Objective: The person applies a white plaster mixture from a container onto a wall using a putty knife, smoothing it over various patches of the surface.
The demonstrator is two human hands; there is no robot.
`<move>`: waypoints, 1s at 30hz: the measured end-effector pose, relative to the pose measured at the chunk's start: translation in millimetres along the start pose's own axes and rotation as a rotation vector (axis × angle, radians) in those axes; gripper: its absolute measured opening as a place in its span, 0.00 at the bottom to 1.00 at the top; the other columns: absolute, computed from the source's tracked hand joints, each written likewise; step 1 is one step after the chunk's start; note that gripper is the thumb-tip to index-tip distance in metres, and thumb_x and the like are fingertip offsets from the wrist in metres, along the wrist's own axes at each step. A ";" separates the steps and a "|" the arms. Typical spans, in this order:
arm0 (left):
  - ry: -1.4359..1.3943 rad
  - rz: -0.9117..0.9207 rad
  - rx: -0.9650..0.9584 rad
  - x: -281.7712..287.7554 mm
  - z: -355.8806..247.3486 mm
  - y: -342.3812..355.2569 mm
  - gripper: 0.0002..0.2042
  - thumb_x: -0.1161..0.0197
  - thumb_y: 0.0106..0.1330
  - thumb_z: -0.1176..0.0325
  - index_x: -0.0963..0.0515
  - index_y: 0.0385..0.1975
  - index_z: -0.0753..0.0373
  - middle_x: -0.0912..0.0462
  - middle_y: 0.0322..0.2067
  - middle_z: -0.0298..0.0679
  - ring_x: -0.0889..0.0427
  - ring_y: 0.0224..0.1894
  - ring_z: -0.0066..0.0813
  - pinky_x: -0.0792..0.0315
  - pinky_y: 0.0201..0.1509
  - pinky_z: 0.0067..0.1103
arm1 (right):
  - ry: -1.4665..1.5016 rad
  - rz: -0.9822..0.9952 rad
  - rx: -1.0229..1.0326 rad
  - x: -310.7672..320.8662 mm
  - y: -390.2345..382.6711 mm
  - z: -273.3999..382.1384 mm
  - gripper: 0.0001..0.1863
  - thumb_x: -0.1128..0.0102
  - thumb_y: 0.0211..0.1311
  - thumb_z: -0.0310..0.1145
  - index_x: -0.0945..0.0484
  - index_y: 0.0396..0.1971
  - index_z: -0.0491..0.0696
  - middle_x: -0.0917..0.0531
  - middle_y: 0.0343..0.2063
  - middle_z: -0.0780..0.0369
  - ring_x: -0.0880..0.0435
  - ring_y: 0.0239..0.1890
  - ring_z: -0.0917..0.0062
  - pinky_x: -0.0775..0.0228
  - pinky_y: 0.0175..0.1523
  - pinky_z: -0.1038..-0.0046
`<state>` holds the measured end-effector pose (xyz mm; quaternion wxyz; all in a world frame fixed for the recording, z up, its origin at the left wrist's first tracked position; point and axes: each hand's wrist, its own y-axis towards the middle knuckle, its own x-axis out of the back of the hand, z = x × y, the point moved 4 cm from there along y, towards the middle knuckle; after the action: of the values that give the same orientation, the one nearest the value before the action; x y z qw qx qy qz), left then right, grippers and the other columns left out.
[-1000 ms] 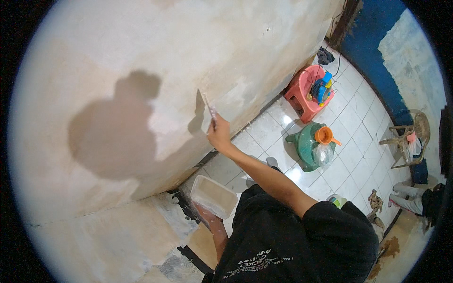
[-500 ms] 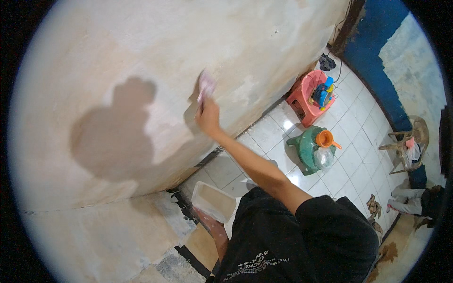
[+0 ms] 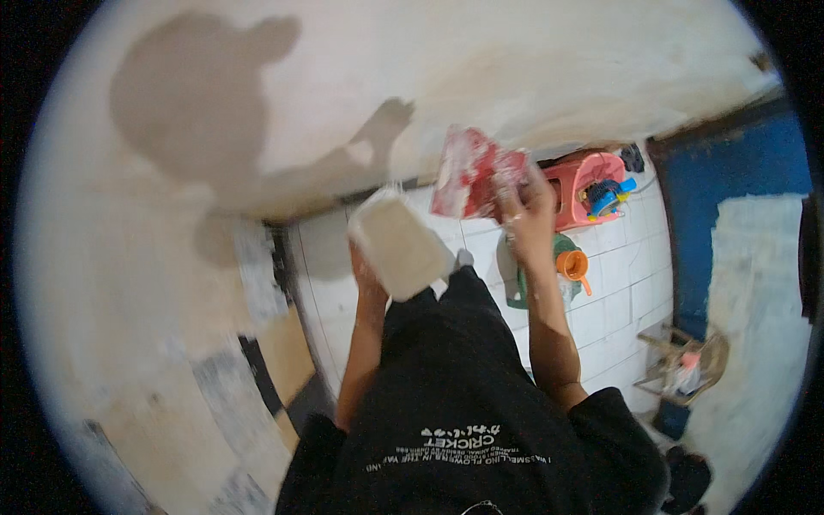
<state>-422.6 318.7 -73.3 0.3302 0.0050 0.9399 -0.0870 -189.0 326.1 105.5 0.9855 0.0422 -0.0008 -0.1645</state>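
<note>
My right hand (image 3: 534,215) is closed on a red putty spreader (image 3: 466,176), a flat, wide blade smeared with whitish paste. It is raised in front of me, to the right of the tub and apart from it. My left hand (image 3: 364,273) grips the side of a pale rectangular plastic tub (image 3: 399,245). Cream-coloured paste seems to fill the tub, though blur hides its surface detail. Some of my left fingers are hidden by the tub. White smears mark my right fingers. Beyond both hands stands a patchy off-white wall (image 3: 532,64), with my shadow on it.
A pink plastic chair (image 3: 566,193) holding a blue device (image 3: 609,202) stands by the wall. An orange dipper (image 3: 572,266) sits on a green stool (image 3: 515,296), partly behind my right arm. A worn chair (image 3: 708,365) stands at right, near a blue-painted wall (image 3: 730,172). White tiles (image 3: 618,266) cover the floor.
My right hand has come off the wall with the spreader and back toward the tub. The tub in my left hand now sits higher in view. My view has turned.
</note>
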 end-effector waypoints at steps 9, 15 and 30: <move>-0.380 -0.050 0.218 -49.8 16.1 14.1 0.34 0.63 0.69 0.37 0.39 0.63 0.59 0.28 0.56 0.46 0.24 0.55 0.40 0.25 0.56 0.35 | -0.788 0.218 0.260 -36.5 -24.8 32.4 0.16 0.43 0.58 0.21 0.28 0.48 0.36 0.17 0.31 0.49 0.16 0.33 0.61 0.26 0.38 0.70; -0.396 -0.085 0.131 -71.5 15.0 17.6 0.34 0.62 0.70 0.38 0.38 0.62 0.61 0.27 0.54 0.46 0.24 0.54 0.38 0.24 0.55 0.34 | -0.929 0.260 0.292 -54.5 -19.4 17.1 0.19 0.44 0.56 0.23 0.29 0.49 0.36 0.20 0.27 0.43 0.19 0.29 0.48 0.26 0.32 0.59; -0.140 -0.083 0.060 -67.3 -1.7 16.1 0.29 0.62 0.72 0.41 0.33 0.54 0.62 0.23 0.46 0.42 0.20 0.44 0.30 0.22 0.48 0.28 | -0.669 0.296 0.214 -50.6 -8.1 -47.1 0.17 0.46 0.54 0.17 0.25 0.46 0.37 0.17 0.34 0.49 0.15 0.37 0.65 0.25 0.42 0.71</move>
<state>-369.9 338.2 -32.8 0.3910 -0.0304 0.9108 -0.1288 -238.8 338.8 58.6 0.9340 0.0882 -0.3455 -0.0240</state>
